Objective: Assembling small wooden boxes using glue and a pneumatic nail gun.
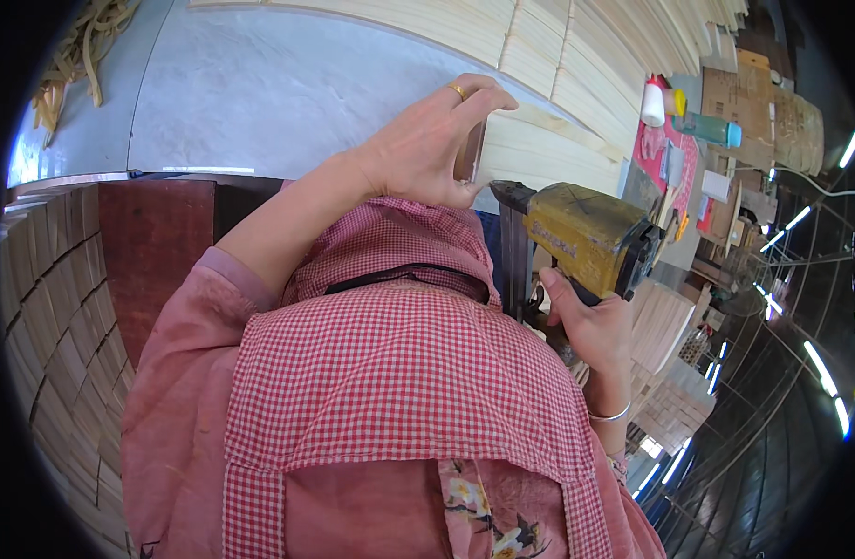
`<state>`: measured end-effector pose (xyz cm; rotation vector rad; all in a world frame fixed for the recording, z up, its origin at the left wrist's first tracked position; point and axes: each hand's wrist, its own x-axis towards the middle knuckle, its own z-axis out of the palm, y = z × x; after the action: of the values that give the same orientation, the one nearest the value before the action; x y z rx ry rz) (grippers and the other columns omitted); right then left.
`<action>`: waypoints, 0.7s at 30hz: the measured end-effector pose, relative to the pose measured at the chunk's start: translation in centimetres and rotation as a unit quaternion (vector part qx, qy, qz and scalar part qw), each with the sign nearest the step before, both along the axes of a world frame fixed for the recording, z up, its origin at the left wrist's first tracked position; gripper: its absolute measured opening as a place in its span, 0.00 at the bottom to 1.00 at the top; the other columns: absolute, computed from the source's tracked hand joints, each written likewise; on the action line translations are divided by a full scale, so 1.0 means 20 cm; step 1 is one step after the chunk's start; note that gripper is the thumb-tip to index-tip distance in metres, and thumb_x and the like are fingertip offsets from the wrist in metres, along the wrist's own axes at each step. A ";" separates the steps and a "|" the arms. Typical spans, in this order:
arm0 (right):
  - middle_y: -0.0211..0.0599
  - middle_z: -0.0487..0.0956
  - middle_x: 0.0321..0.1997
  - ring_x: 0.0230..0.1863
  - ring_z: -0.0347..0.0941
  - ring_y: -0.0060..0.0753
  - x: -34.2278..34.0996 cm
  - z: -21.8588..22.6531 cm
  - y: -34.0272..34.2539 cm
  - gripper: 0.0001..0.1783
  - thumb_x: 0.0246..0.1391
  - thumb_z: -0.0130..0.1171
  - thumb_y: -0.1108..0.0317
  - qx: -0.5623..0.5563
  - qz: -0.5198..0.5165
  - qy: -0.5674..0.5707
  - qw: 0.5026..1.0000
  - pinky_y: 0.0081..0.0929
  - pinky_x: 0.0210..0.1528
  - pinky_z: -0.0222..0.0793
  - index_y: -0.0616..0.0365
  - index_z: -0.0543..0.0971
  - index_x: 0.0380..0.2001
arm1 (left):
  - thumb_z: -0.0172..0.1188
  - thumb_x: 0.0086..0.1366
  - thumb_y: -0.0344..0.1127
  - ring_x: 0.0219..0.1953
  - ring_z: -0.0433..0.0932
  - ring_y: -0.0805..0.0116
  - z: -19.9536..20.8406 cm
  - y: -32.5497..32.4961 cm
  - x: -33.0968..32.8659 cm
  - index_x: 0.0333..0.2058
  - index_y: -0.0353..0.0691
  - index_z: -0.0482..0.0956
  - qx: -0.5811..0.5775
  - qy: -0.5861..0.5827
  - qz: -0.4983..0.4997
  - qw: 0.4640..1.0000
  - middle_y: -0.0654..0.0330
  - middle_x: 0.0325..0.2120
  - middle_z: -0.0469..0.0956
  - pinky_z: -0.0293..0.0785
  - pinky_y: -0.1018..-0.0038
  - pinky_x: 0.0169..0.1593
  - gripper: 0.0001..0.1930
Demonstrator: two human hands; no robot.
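So, the left hand (418, 149) is sitting right at 12 o'clock and holding the near end of a wooden piece (468, 156) that's showing a brown end. The fingers are spreading wide over its far edge while the thumb is reaching around the near side, and a gold ring is showing on one finger. How hard it's squeezing, I honestly can't tell.

The right hand (590, 321) is sitting between 3 and 4 o'clock, wrapping around the handle of a beat-up yellow nail gun (576, 233), with the thumb lying up near the body. The gun itself is sitting between 2 and 3 o'clock, its dark nose pointing toward 10 and hovering or resting just beside the left thumb; I can't tell whether it's touching the wood.

Up top, the pale grey bench (259, 93) is running from about 10 to 12. Light wooden boards (539, 37) are lying in rows at 1 o'clock, and some thin curly strips (87, 56) are piling up at 10. Over at 2, a white bottle (653, 104) and a teal bottle (707, 129) are lying close together. Stacked wooden blocks (54, 307) are filling 9 o'clock, just beside a reddish-brown panel (157, 261). The person's wearing a red checked apron (399, 373) at 6.
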<state>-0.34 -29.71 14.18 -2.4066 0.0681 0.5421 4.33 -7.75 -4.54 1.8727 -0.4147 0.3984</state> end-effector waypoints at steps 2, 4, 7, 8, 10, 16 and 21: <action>0.42 0.84 0.44 0.39 0.81 0.34 0.01 0.00 0.00 0.19 0.51 0.69 0.78 0.010 0.006 -0.010 1.000 0.27 0.39 0.77 0.67 0.79 0.47 | 0.71 0.41 0.32 0.46 0.75 0.51 0.00 0.00 0.01 0.60 0.43 0.65 -0.010 -0.022 0.007 1.000 0.49 0.56 0.68 0.76 0.65 0.52 0.43; 0.42 0.84 0.44 0.39 0.81 0.34 0.02 0.00 0.00 0.19 0.51 0.69 0.78 0.003 0.018 -0.009 1.000 0.27 0.38 0.77 0.67 0.79 0.47 | 0.71 0.41 0.33 0.46 0.74 0.51 -0.01 0.00 0.00 0.61 0.44 0.63 -0.010 -0.020 0.009 1.000 0.49 0.56 0.68 0.76 0.65 0.53 0.45; 0.41 0.84 0.43 0.38 0.81 0.34 0.05 0.02 0.01 0.19 0.51 0.69 0.77 -0.015 0.051 -0.009 0.999 0.27 0.38 0.77 0.67 0.79 0.47 | 0.71 0.40 0.33 0.49 0.74 0.50 -0.01 0.00 0.00 0.66 0.45 0.60 -0.009 -0.017 0.013 1.000 0.48 0.58 0.68 0.76 0.64 0.55 0.50; 0.41 0.84 0.43 0.38 0.81 0.34 0.05 0.03 0.03 0.19 0.51 0.69 0.77 -0.015 0.052 -0.009 0.998 0.27 0.38 0.77 0.67 0.79 0.47 | 0.71 0.40 0.33 0.49 0.74 0.50 -0.02 0.01 -0.01 0.66 0.45 0.60 -0.010 -0.017 0.015 1.000 0.48 0.58 0.68 0.76 0.64 0.55 0.50; 0.41 0.85 0.43 0.38 0.81 0.34 0.07 0.07 0.09 0.18 0.51 0.69 0.77 -0.057 -0.018 0.032 0.998 0.27 0.37 0.77 0.67 0.79 0.47 | 0.72 0.40 0.34 0.51 0.74 0.49 -0.03 0.02 -0.02 0.69 0.45 0.57 -0.035 0.008 -0.003 0.999 0.48 0.60 0.66 0.75 0.63 0.56 0.53; 0.41 0.85 0.42 0.36 0.81 0.34 0.15 0.00 0.09 0.18 0.51 0.70 0.76 -0.032 0.010 -0.011 0.999 0.27 0.35 0.77 0.67 0.79 0.46 | 0.72 0.40 0.35 0.58 0.72 0.46 -0.04 0.01 -0.01 0.72 0.46 0.51 -0.049 0.002 0.000 0.999 0.47 0.66 0.62 0.75 0.61 0.59 0.59; 0.41 0.85 0.41 0.36 0.81 0.34 0.18 0.00 0.12 0.18 0.51 0.70 0.75 -0.019 0.045 -0.027 0.998 0.27 0.35 0.77 0.67 0.79 0.46 | 0.73 0.40 0.35 0.60 0.71 0.45 -0.05 0.02 -0.01 0.72 0.46 0.49 -0.039 0.026 0.006 0.999 0.47 0.69 0.57 0.76 0.59 0.60 0.60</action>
<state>3.29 -27.28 14.18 -2.4683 -0.0539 0.5198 4.03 -7.45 -5.54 1.8058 -0.3483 0.3687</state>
